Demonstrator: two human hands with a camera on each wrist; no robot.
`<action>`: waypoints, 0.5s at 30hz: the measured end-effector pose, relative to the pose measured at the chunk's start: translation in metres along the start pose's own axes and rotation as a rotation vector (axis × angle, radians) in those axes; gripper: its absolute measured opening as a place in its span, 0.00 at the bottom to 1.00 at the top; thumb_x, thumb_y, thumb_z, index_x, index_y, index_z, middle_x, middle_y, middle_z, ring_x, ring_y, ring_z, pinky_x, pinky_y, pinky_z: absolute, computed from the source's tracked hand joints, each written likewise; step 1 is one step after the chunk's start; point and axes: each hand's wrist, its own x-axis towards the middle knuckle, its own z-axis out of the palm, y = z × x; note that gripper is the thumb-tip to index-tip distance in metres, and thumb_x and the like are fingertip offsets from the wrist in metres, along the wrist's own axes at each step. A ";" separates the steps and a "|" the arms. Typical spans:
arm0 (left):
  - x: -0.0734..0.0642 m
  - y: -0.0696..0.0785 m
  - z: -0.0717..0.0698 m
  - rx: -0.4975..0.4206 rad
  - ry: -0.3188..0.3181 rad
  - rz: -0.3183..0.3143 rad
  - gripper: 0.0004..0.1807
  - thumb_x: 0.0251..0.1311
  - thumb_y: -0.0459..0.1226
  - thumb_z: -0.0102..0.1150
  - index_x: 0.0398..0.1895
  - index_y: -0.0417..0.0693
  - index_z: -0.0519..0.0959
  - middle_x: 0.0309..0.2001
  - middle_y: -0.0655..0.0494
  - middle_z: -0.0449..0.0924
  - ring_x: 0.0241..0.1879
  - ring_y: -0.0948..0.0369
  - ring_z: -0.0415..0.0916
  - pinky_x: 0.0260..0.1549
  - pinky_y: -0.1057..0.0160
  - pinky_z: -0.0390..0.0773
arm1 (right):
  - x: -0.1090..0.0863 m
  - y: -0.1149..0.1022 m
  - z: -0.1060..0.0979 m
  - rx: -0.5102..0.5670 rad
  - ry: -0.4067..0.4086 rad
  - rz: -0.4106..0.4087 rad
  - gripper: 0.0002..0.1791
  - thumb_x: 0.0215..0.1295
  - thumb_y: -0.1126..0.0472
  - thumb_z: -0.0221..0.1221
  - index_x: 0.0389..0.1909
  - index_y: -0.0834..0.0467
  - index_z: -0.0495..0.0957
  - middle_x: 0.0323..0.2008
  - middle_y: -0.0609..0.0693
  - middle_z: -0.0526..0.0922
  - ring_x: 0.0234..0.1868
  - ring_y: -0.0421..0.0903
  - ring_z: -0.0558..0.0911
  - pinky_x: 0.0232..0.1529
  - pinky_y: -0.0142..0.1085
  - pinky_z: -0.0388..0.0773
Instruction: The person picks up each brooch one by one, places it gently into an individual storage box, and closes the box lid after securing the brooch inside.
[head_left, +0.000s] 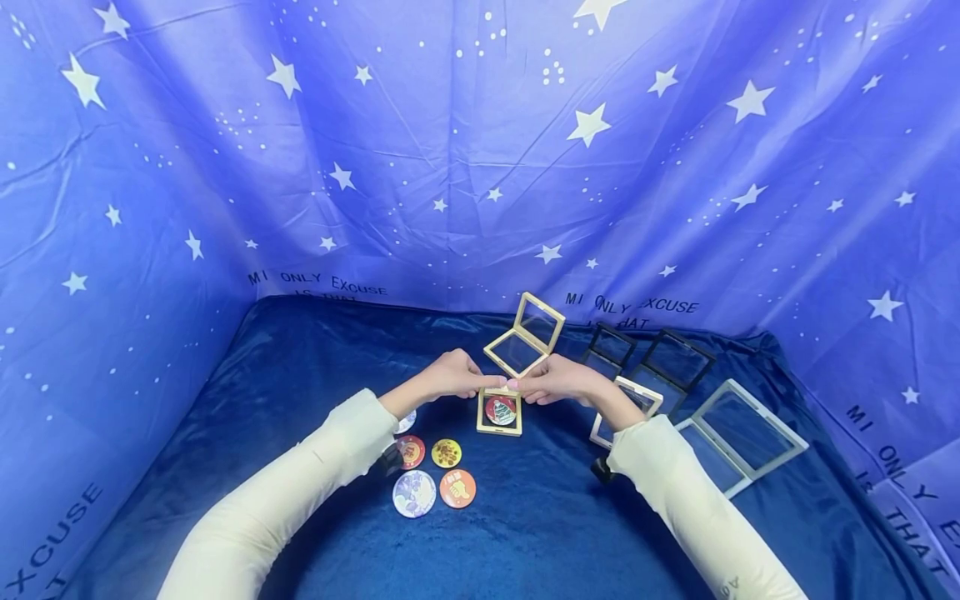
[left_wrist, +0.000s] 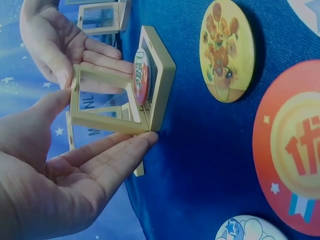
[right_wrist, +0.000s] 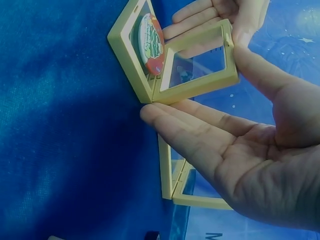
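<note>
- Closest to my head view, two pale sleeves (head_left: pixel 697 500) reach in over the blue cloth (head_left: pixel 525 533) on the desk.
- Left of centre I see a purple-and-white badge (head_left: pixel 414 493) just beside an orange badge (head_left: pixel 457 488) with a thumbs-up.
- Beyond that pair lie a red badge (head_left: pixel 412 451) and a yellow flower badge (head_left: pixel 446 452); the left sleeve partly covers a pale badge (head_left: pixel 407 422).
- To my right, a large white frame (head_left: pixel 769 415) stands unfolded.
- In the middle sits the small gold frame (head_left: pixel 498 432), one half on the cloth, its lid raised; the Christmas tree badge (head_left: pixel 500 409) lies inside the lower half.
- I have the left hand (head_left: pixel 450 375) and right hand (head_left: pixel 558 379) both pinching that lid, thumbs meeting at its edge, fingertips near the hinge.
- Farther off, a second gold frame (head_left: pixel 533 339) stands unfolded, with black frames (head_left: pixel 690 344) to its right.
- Behind everything hangs a starry blue curtain (head_left: pixel 450 150).
</note>
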 end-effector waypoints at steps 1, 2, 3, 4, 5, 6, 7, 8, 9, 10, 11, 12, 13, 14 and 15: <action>0.000 0.000 -0.001 0.008 -0.005 0.008 0.28 0.61 0.57 0.67 0.30 0.38 0.89 0.28 0.41 0.88 0.32 0.53 0.86 0.37 0.60 0.84 | 0.000 0.001 0.000 -0.002 -0.002 -0.005 0.27 0.73 0.47 0.60 0.58 0.66 0.81 0.59 0.63 0.83 0.59 0.58 0.84 0.60 0.47 0.80; 0.000 -0.001 -0.001 0.017 -0.009 0.015 0.27 0.61 0.56 0.68 0.30 0.38 0.90 0.27 0.42 0.87 0.30 0.54 0.85 0.35 0.62 0.82 | 0.000 0.001 0.000 -0.003 -0.003 -0.009 0.26 0.72 0.47 0.60 0.57 0.66 0.82 0.59 0.62 0.83 0.59 0.58 0.84 0.60 0.47 0.80; 0.000 -0.001 -0.001 0.023 -0.011 0.022 0.26 0.61 0.56 0.68 0.30 0.39 0.90 0.26 0.42 0.87 0.28 0.55 0.83 0.32 0.64 0.80 | 0.000 0.002 0.000 -0.007 -0.004 -0.016 0.26 0.72 0.47 0.61 0.56 0.65 0.82 0.59 0.62 0.83 0.59 0.58 0.84 0.60 0.47 0.80; 0.000 -0.002 -0.001 0.029 -0.012 0.028 0.26 0.60 0.56 0.69 0.30 0.39 0.90 0.24 0.43 0.85 0.26 0.56 0.80 0.29 0.66 0.77 | 0.001 0.003 0.000 -0.011 -0.002 -0.020 0.25 0.71 0.47 0.62 0.56 0.65 0.83 0.59 0.62 0.83 0.59 0.58 0.84 0.60 0.47 0.80; 0.000 -0.002 -0.002 0.033 -0.014 0.034 0.25 0.60 0.55 0.69 0.31 0.40 0.90 0.23 0.45 0.84 0.24 0.58 0.78 0.27 0.67 0.75 | 0.001 0.003 0.001 -0.017 -0.001 -0.026 0.25 0.71 0.47 0.62 0.55 0.64 0.83 0.59 0.61 0.83 0.59 0.57 0.84 0.59 0.47 0.80; 0.000 -0.002 -0.002 0.037 -0.015 0.040 0.24 0.60 0.55 0.70 0.32 0.40 0.90 0.21 0.46 0.83 0.23 0.59 0.76 0.25 0.68 0.72 | 0.001 0.004 0.001 -0.022 0.001 -0.028 0.24 0.70 0.48 0.63 0.55 0.64 0.84 0.58 0.61 0.84 0.58 0.57 0.84 0.59 0.47 0.80; 0.000 -0.002 -0.002 0.041 -0.018 0.045 0.24 0.59 0.54 0.70 0.33 0.40 0.91 0.21 0.46 0.82 0.22 0.59 0.74 0.24 0.69 0.70 | 0.001 0.004 0.001 -0.028 0.002 -0.032 0.24 0.70 0.48 0.63 0.54 0.64 0.84 0.58 0.60 0.84 0.58 0.56 0.85 0.59 0.46 0.81; 0.000 -0.002 -0.002 0.044 -0.020 0.050 0.23 0.59 0.54 0.71 0.33 0.40 0.91 0.20 0.47 0.81 0.21 0.60 0.73 0.23 0.70 0.68 | 0.001 0.004 0.001 -0.033 0.007 -0.033 0.24 0.70 0.48 0.64 0.54 0.63 0.84 0.57 0.60 0.85 0.57 0.56 0.85 0.59 0.46 0.81; 0.000 -0.002 -0.002 0.045 -0.022 0.055 0.23 0.58 0.53 0.71 0.34 0.40 0.91 0.19 0.48 0.81 0.21 0.60 0.72 0.23 0.70 0.68 | 0.001 0.004 0.001 -0.038 0.011 -0.034 0.23 0.69 0.48 0.65 0.53 0.63 0.85 0.56 0.59 0.85 0.56 0.55 0.85 0.58 0.46 0.81; 0.000 -0.002 -0.002 0.048 -0.024 0.058 0.22 0.58 0.53 0.72 0.35 0.40 0.91 0.19 0.48 0.81 0.20 0.61 0.72 0.22 0.70 0.67 | 0.001 0.005 0.002 -0.042 0.017 -0.034 0.22 0.68 0.49 0.65 0.52 0.63 0.85 0.54 0.58 0.86 0.54 0.53 0.86 0.57 0.45 0.81; 0.000 -0.002 -0.002 0.052 -0.026 0.062 0.22 0.58 0.53 0.72 0.35 0.40 0.91 0.18 0.49 0.80 0.20 0.61 0.71 0.22 0.70 0.67 | 0.001 0.005 0.002 -0.050 0.019 -0.038 0.22 0.68 0.49 0.65 0.51 0.63 0.86 0.52 0.56 0.87 0.52 0.51 0.86 0.56 0.44 0.82; 0.001 -0.002 -0.002 0.058 -0.027 0.067 0.22 0.57 0.53 0.72 0.35 0.40 0.91 0.17 0.51 0.78 0.20 0.61 0.70 0.22 0.70 0.66 | 0.001 0.005 0.002 -0.057 0.024 -0.041 0.21 0.68 0.49 0.66 0.50 0.63 0.86 0.50 0.54 0.88 0.50 0.48 0.85 0.55 0.43 0.82; 0.001 -0.002 -0.001 0.066 -0.026 0.072 0.22 0.57 0.52 0.73 0.34 0.41 0.91 0.17 0.52 0.78 0.19 0.62 0.69 0.22 0.70 0.65 | 0.001 0.005 0.003 -0.064 0.028 -0.048 0.20 0.67 0.50 0.66 0.49 0.63 0.86 0.48 0.53 0.88 0.48 0.46 0.85 0.54 0.41 0.82; 0.001 -0.003 -0.001 0.075 -0.023 0.078 0.21 0.56 0.52 0.73 0.34 0.41 0.91 0.16 0.53 0.77 0.19 0.63 0.68 0.22 0.70 0.65 | 0.001 0.005 0.003 -0.066 0.035 -0.049 0.20 0.66 0.50 0.67 0.48 0.62 0.87 0.46 0.51 0.88 0.46 0.44 0.84 0.53 0.40 0.82; 0.002 -0.003 -0.001 0.082 -0.021 0.085 0.21 0.56 0.52 0.73 0.33 0.42 0.91 0.16 0.54 0.76 0.19 0.64 0.67 0.22 0.70 0.64 | 0.001 0.005 0.004 -0.070 0.041 -0.054 0.19 0.66 0.50 0.68 0.46 0.62 0.87 0.44 0.50 0.88 0.44 0.42 0.83 0.52 0.39 0.82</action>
